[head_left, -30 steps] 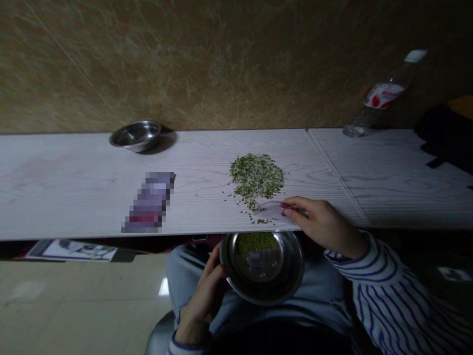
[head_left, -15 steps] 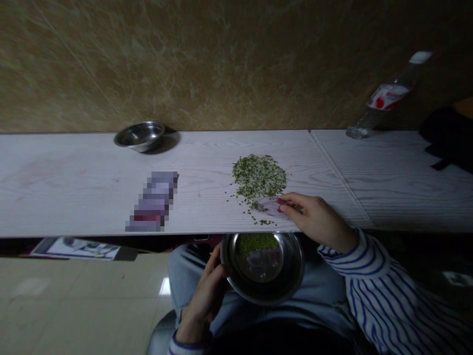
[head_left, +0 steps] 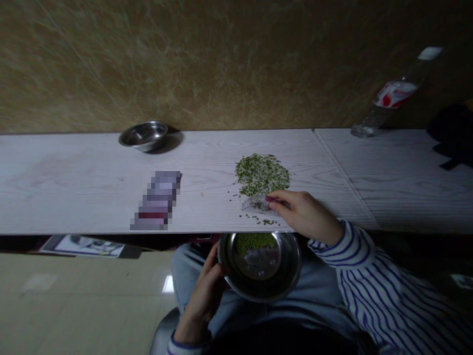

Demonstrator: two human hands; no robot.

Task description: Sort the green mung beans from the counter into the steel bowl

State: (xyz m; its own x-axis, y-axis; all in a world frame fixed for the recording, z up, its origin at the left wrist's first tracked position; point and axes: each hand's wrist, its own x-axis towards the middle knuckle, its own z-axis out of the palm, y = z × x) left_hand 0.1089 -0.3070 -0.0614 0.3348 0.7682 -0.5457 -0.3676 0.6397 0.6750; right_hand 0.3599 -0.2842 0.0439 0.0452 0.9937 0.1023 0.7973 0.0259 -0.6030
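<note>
My left hand [head_left: 203, 296] is closed on the left rim of a steel bowl [head_left: 264, 292], held over my lap just below the table edge. Green mung beans [head_left: 254, 241] lie in the far part of its bottom. Over the table, my right hand [head_left: 305, 213] pinches a thin, see-through plastic piece [head_left: 252, 204]; its exact kind is unclear. That piece rests low at the near edge of a spread patch of mung beans [head_left: 262, 173]. Several loose beans [head_left: 268, 222] lie between it and the table's front edge.
A second steel bowl [head_left: 145, 137] stands by the wall at the back left. Nearer me lies a pixelated flat object [head_left: 157, 199]. A clear bottle [head_left: 393, 94] with a white cap and a dark item [head_left: 453, 133] are at the right. The white table [head_left: 207, 187] meets a marbled wall.
My right hand has moved left with the plastic piece, along the near side of the bean patch. The left hand still holds the bowl; the view has shifted slightly.
</note>
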